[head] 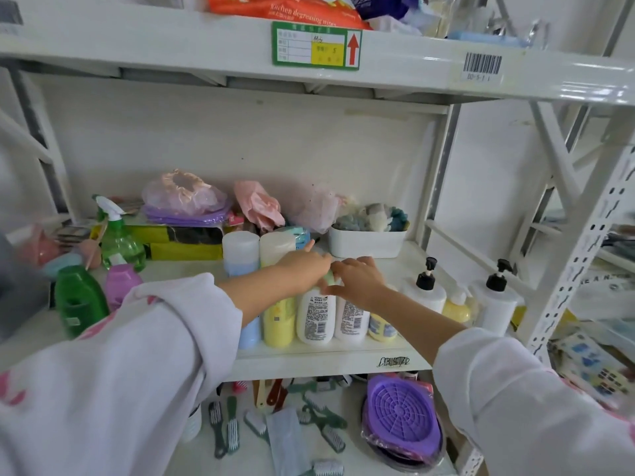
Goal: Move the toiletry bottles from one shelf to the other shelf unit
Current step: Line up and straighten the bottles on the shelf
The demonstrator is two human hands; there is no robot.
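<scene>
A row of toiletry bottles stands near the front of the middle shelf (326,362): a yellow bottle (279,322), a white bottle (316,319) with a printed back label, a second white bottle (351,321) and a small yellow one (379,328). My left hand (304,266) rests over the green cap of the first white bottle, fingers curled on it. My right hand (359,276) lies on the tops of the white bottles, touching the left hand. Two white pump bottles (424,290) (496,302) stand to the right.
A green bottle (79,300), a purple bottle (120,283) and a green spray bottle (118,240) stand at the left. A white basket (366,242) and bagged items sit behind. Brushes and a purple tray (400,417) lie on the lower shelf. A second shelf unit (584,262) stands right.
</scene>
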